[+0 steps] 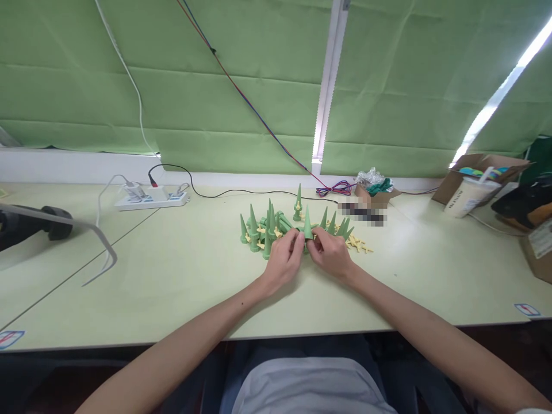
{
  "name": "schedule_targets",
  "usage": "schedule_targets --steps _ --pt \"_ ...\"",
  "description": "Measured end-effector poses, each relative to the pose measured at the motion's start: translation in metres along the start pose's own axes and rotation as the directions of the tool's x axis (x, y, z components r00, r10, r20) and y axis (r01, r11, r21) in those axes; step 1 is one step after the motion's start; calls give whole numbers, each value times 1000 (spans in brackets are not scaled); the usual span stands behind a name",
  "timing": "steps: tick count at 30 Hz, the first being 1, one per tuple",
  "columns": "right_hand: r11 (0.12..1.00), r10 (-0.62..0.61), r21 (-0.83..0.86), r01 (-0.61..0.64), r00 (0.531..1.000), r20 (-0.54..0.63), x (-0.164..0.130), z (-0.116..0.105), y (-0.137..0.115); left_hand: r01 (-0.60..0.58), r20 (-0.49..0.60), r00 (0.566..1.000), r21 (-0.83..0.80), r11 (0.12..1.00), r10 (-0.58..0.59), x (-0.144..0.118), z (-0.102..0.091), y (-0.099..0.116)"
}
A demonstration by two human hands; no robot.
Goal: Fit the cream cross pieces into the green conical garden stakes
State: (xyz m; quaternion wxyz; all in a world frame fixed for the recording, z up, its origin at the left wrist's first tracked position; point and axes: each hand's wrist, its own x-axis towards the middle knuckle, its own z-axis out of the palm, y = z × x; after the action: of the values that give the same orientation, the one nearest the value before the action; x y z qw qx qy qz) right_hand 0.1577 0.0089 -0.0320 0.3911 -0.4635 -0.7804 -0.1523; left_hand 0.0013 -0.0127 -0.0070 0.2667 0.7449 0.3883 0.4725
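Both my hands meet over the middle of the table. My left hand [285,253] is closed, its thumb and fingers at the lower part of a green pointed watering spike [307,223]. My right hand [331,251] pinches at the same spike from the other side. The spike's tip points up between the hands, and its base is partly hidden by my fingers. Left of my hands, several green spikes [269,229] stand upright with small yellow pieces on them. More green spikes [344,227] stand and lean behind my right hand, beside loose small yellow pieces [359,244].
A white power strip [153,199] with plugs and cables lies at the back left. Black equipment [34,224] with a grey curved bar sits far left. At the right are a drink cup [469,195] and cardboard boxes [452,178]. A small open box [377,192] stands at the back.
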Motion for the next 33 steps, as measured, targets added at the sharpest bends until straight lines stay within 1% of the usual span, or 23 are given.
schedule_targets --steps 5,8,12,15,17,20,24,26,29,33 --pt "996 2 89 5 996 -88 -9 5 6 83 16 996 -44 996 -82 1 2 0" --pt "984 43 178 -20 991 -126 -14 7 3 141 46 990 -134 981 -136 3 2 -1" --pt "963 92 258 -72 994 -67 -19 5 -4 250 159 965 -298 921 -211 5 2 -3" --pt "951 97 296 -89 995 -15 -21 4 -6 265 212 957 -355 896 -199 6 2 -3" --pt "947 87 309 -89 996 20 -21 4 -5 256 214 958 -353 900 -189 7 1 -1" --pt "940 96 321 -115 993 74 -20 4 -4 216 155 972 -281 935 -178 7 -2 1" --pt "921 112 361 -144 988 109 -16 2 -6 85 -19 996 -123 989 -88 6 -4 2" --pt "915 114 374 -150 986 119 -15 0 -7 45 -90 995 -86 995 -52 6 -4 2" --pt "911 120 375 -172 980 157 -13 -1 -9 27 -173 984 -83 996 -41 6 -4 1" --pt "918 76 367 -149 975 208 -13 0 -10 24 -236 971 -67 997 -39 7 -6 0"
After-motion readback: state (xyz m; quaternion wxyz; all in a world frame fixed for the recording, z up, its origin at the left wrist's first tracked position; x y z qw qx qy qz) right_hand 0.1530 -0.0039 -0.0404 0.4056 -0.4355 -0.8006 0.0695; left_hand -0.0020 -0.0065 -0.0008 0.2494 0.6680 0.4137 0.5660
